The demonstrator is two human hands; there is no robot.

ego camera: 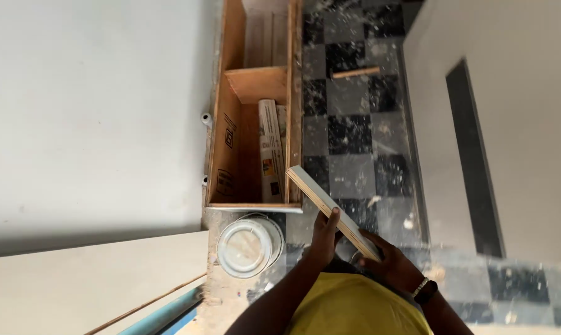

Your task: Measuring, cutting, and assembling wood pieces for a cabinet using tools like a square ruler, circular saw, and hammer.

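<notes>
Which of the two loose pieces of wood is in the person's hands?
The long flat board, gripped by both the left hand and right hand; the short stick lies apart on the checkered floor.

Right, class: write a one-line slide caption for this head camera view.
Both hands, left hand and right hand, hold a white-faced plywood board beside an open wooden cabinet and white lidded bucket.

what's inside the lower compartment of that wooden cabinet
In the lower compartment of the wooden cabinet, flat printed boxes stand on edge against its right wall. The plywood board held by the left hand and right hand hides nothing inside; the upper compartment looks empty.
</notes>
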